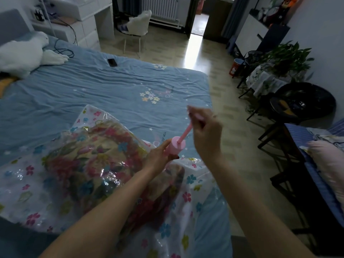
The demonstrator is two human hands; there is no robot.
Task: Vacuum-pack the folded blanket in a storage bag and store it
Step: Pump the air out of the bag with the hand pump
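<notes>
Under the left hand [158, 155] lies the storage bag [42, 187], a clear, glossy plastic film printed with small flowers, crinkled and catching highlights. Inside it the folded blanket [89, 164] looks like soft matt cloth with a floral print. Between both hands the pump [176, 145] is smooth pink plastic with a dull sheen; the right hand [206, 127] holds its rod. Beyond the hands the bed [93, 86] sheet is matt, wrinkled blue cloth. Right of the hands, the floor [214, 53] is glossy.
</notes>
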